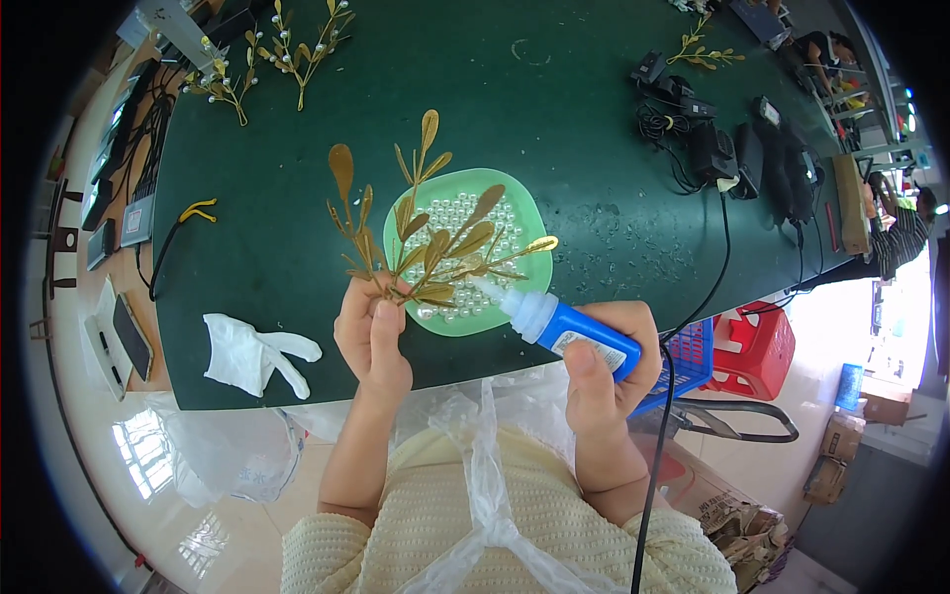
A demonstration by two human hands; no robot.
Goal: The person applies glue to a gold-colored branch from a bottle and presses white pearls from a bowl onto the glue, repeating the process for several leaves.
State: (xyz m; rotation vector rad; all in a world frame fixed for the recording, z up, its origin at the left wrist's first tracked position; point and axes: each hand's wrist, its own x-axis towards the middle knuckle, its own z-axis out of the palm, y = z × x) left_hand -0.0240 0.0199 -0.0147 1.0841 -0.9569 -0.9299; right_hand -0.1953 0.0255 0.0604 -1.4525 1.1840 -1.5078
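Note:
My left hand [374, 335] pinches the stem end of a gold leafy branch [475, 239], whose leaves fan out over a pale green dish [537, 259]. Many loose white pearl beads [450, 214] lie in that dish. In my right hand [616, 364] is a blue glue bottle [584, 335] with a clear nozzle, tilted so its tip points up and left at the branch's lower leaves. Whether the tip touches a leaf I cannot tell. Some leaves hide part of the beads.
A white glove [255, 356] lies at the table's near left. Pearl-studded gold branches [302, 61] rest at the far left, a bare gold branch [705, 48] at the far right. Black power adapters [712, 148] with cables crowd the right side. A red stool [757, 346] stands beyond the edge.

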